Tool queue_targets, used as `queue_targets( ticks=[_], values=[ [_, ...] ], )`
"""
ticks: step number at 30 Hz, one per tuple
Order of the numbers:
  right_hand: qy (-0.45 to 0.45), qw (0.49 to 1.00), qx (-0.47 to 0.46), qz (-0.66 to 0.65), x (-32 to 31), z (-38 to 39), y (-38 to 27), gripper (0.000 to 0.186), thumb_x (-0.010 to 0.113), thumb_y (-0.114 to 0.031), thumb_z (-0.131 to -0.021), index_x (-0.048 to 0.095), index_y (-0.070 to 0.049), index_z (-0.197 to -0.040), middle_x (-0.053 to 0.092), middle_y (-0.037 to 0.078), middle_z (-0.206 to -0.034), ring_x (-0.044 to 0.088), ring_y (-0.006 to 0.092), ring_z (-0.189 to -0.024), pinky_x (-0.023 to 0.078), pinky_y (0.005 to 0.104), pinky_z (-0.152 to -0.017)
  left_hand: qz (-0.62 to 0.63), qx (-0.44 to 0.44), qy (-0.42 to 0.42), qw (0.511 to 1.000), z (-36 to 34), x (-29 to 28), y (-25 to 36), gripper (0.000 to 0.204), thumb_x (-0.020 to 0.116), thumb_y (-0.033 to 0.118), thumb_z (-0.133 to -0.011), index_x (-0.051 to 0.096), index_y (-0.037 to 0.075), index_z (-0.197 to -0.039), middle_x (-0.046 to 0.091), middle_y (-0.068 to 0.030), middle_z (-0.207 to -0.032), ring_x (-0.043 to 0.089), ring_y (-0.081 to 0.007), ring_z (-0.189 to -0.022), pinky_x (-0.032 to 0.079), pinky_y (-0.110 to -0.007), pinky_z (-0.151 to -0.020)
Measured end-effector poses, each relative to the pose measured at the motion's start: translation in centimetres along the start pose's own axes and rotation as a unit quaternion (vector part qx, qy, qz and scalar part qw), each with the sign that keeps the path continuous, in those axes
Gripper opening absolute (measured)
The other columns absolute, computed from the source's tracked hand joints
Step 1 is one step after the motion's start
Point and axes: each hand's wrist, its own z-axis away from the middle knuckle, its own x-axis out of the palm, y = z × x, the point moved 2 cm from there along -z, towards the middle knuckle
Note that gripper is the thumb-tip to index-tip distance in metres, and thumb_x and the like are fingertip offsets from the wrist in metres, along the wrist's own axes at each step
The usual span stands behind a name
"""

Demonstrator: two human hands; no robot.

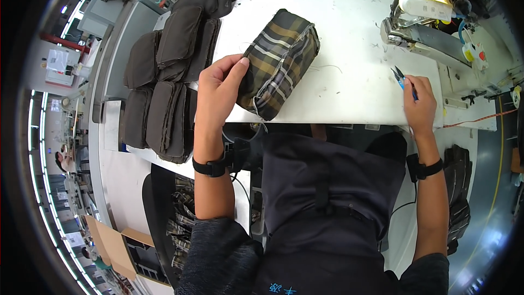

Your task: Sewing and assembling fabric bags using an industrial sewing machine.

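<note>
At the near edge of the white table (349,38), the left hand (218,90) curls its fingers onto the left side of a plaid fabric pouch (281,63), the right hand (420,101) pinches small blue thread snips (400,78), with stacked dark fabric pieces (169,76) left and a sewing machine (431,22) far right.

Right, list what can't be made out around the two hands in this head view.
- Near end of the plaid fabric bundle: the left hand covers it.
- Handles of the blue thread snips: wrapped inside the right hand; only the tips show.
- Sewing machine: its top is washed out by its lamp.
- Dark fabric pieces: stacked, so their count is unclear.
</note>
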Motion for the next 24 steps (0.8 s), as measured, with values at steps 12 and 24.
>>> queue_targets(
  ticks=[12, 24],
  values=[
    [-0.001, 1.000, 0.005, 0.000, -0.1, 0.1, 0.2, 0.012, 0.069, -0.010, -0.101, 0.075, -0.003, -0.109, 0.071, 0.011, -0.101, 0.072, 0.0281, -0.086, 0.056, 0.0349, -0.078, 0.006, -0.093, -0.067, 0.993, -2.1, -0.2, 0.9, 0.030, 0.073, 0.024, -0.105, 0.077, -0.006, -0.108, 0.073, -0.0003, -0.088, 0.063, -0.0046, -0.077, 0.050, -0.022, -0.070],
    [0.005, 1.000, 0.004, -0.010, -0.2, 0.1, -0.4, 0.011, 0.070, -0.011, -0.100, 0.075, -0.003, -0.106, 0.070, 0.011, -0.099, 0.071, 0.0302, -0.085, 0.056, 0.0365, -0.078, -0.183, 0.009, -0.066, 0.981, -3.6, 1.4, 1.1, 0.038, 0.073, 0.030, -0.106, 0.077, -0.007, -0.098, 0.069, 0.0015, -0.080, 0.057, -0.0035, -0.072, 0.047, -0.023, -0.065]
  ],
)
